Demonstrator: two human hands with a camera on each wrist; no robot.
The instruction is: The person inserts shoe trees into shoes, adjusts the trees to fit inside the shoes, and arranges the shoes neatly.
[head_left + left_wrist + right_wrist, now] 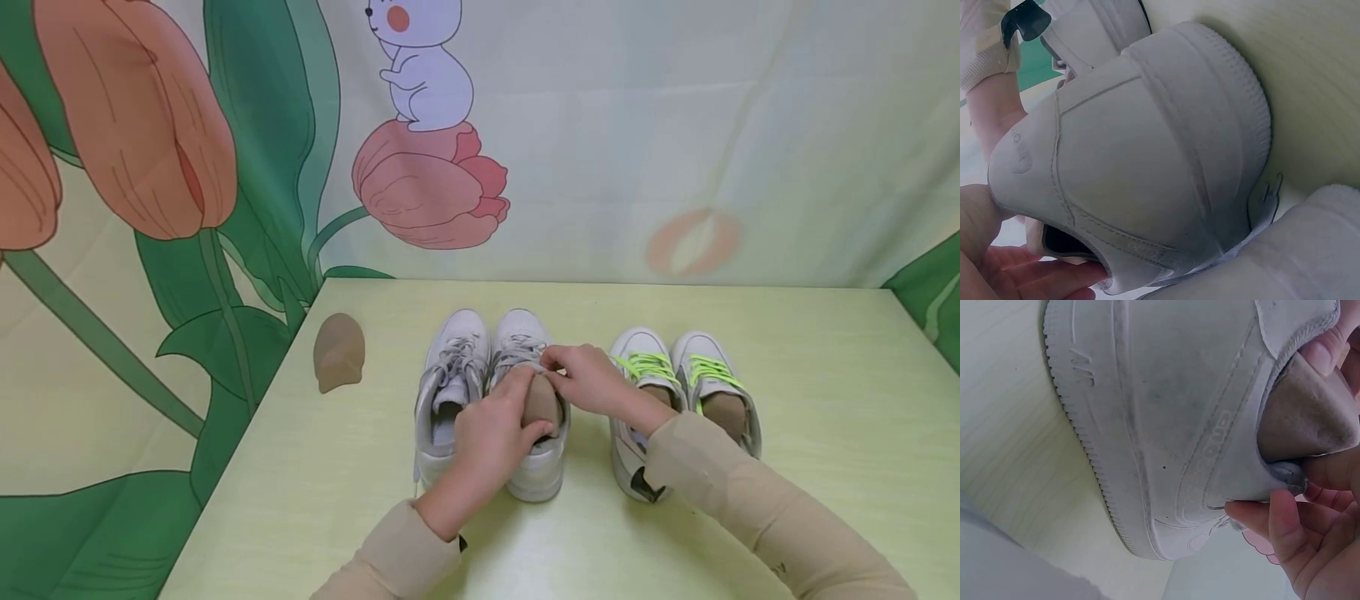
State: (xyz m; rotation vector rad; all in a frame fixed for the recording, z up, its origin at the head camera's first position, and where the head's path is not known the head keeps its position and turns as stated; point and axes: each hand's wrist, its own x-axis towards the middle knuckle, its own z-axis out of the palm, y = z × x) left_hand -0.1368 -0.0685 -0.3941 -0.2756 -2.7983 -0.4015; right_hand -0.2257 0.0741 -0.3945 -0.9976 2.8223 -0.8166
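A white sneaker [537,481] with grey laces stands beside its mate [437,462] on the table. A brown shoe insert [542,402] sits partly in its opening and sticks out at the collar. My left hand [487,437] lies over the opening and holds this insert [1304,419], its thumb near the heel. At the front of the opening, my right hand [587,379] pinches the sneaker's tongue [1288,475]. In the left wrist view, the sneaker's side wall [1129,150] fills the middle and hides most of the insert.
Another pair of white sneakers [701,342] with neon green laces stands to the right, brown inserts [726,412] inside, under my right forearm. One loose brown insert [339,352] lies at the left on the pale table [315,467]. A printed cloth [600,150] hangs behind.
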